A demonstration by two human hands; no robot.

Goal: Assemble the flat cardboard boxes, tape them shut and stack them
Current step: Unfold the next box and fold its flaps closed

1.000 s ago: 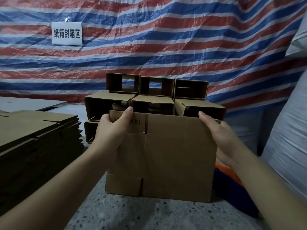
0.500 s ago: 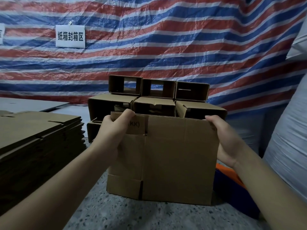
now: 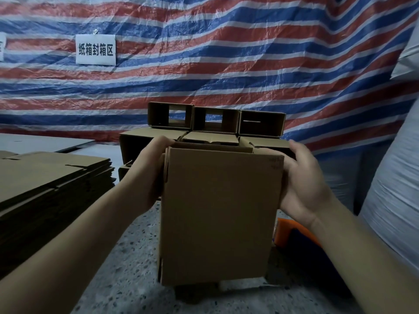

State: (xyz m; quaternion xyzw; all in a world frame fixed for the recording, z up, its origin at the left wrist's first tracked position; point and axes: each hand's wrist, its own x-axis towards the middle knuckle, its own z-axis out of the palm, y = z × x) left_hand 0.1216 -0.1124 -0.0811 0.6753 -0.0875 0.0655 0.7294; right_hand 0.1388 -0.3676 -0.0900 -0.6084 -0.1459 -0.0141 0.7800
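A red, white and blue striped tarpaulin (image 3: pixel 226 64) hangs behind a speckled grey floor (image 3: pixel 127 257). The left hand (image 3: pixel 147 173) and right hand (image 3: pixel 303 184) curl their fingers round the upper side edges of a brown cardboard box (image 3: pixel 217 214), which stands upright on the floor between them, opened into a tube. It looks light, stiff yet easily creased, so the corner folds seem the best hold. Just behind stand stacked assembled brown boxes (image 3: pixel 215 123); a pile of flat cardboard blanks (image 3: pixel 52 175) lies left, an orange object (image 3: pixel 288 232) right.
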